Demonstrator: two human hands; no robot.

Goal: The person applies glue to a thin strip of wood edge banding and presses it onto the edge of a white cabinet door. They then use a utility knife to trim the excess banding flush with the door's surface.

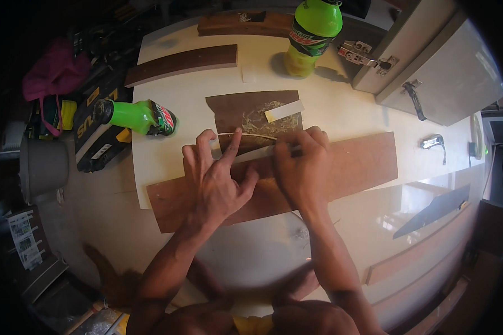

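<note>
Pink cloth (56, 72): at the far left of my feed, heaped by a dark case (103, 125) with yellow trim.
Left bottle (140, 117): green, its neck toward the left edge.
Curved wood piece (184, 64): dark brown, lying crosswise on the cream tabletop (187, 95), its right end farther off.
Left hand (215, 187): I see the fingers parted, thumb well away from the index finger, whose tip touches the thin strip.
Thin strip (256, 135): pale and narrow, over the brown sheet, between the hands; its long axis runs left to right in a slight bow, the right end dipping toward the person.
Brown sheet (223, 111): beyond the plank, with fine shavings (253, 119) scattered on it.
Short pale piece (288, 110): on the sheet, yellowish at its left end, pointing right and away.
Right hand (304, 162): fingers curled at the strip's right end; I cannot tell whether they clamp it.
Upper bottle (314, 36): green, at the table's far side.
Plank (355, 162): reddish brown, beneath both hands, its long axis left to right, right end farther away.
Metal hinge (369, 56): on a pale panel, upper right.
</note>
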